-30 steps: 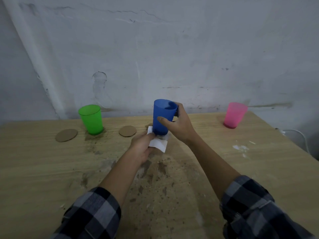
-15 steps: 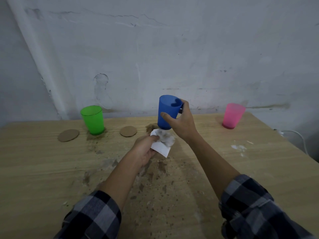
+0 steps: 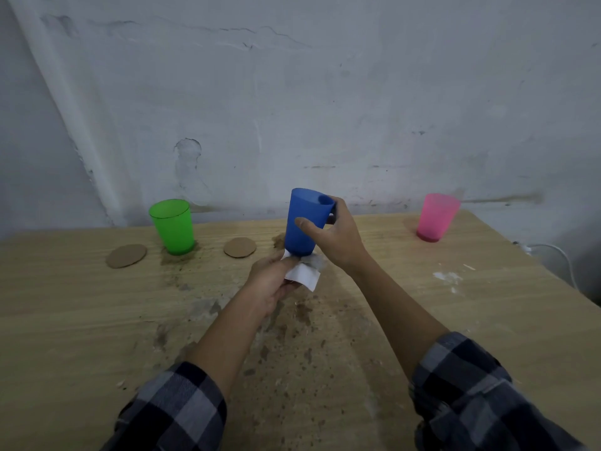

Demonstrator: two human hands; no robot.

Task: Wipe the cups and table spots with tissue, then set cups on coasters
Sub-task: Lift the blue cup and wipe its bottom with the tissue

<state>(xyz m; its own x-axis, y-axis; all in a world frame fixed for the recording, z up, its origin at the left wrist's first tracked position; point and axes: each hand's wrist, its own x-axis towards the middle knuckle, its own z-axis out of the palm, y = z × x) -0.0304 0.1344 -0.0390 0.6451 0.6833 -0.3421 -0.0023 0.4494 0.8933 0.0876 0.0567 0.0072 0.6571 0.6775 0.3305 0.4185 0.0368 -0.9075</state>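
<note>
Tapered blue plastic cup (image 3: 304,222) over crumpled tissue (image 3: 304,277)

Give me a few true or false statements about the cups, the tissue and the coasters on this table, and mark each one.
1. The right hand grips the blue cup and holds it up off the table. True.
2. The left hand holds a tissue at the blue cup's base. True.
3. The green cup stands on a coaster. False: it stands on the stained tabletop, between one cardboard coaster and another.
4. The pink cup lies on its side. False: it stands upright near the table's far right corner.
</note>
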